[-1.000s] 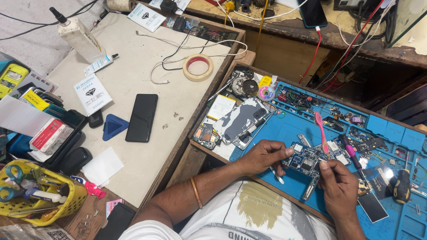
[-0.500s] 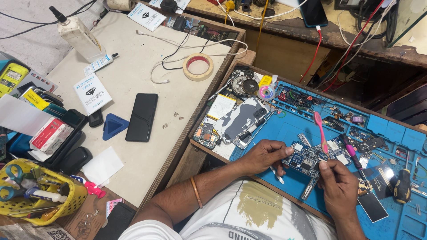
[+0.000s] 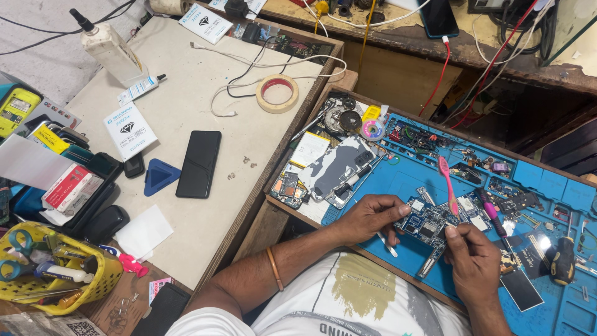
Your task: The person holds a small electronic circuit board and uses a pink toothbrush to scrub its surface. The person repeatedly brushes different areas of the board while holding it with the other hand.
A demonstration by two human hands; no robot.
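The left hand [image 3: 371,217] lies on the blue mat [image 3: 398,186], its fingers curled and its thumb and forefinger pinched on the left edge of a circuit board [image 3: 429,225]. A thin white tool [image 3: 387,244] sticks out from under this hand, though whether the fingers grip it cannot be told. The right hand [image 3: 476,261] comes up from below, its fingertips pressed together on the right side of the same board; whether something small sits between them is too fine to make out. The board lies flat on the mat, between the two hands, just below a pink toothbrush [image 3: 445,180].

The mat's far edge is split into shallow compartments [image 3: 429,138] filled with small parts, wires and screws. A phone back cover [image 3: 339,167] rests at the mat's left end, near a black screwdriver [image 3: 563,260] well apart on the right.

On the wooden table [image 3: 205,99] to the left lie a black phone [image 3: 199,163], a blue triangular pick [image 3: 159,176], a roll of tape [image 3: 277,93] and a plastic bottle [image 3: 109,48]. A yellow basket [image 3: 93,283] at the near left corner holds scissors [image 3: 18,239] and other tools
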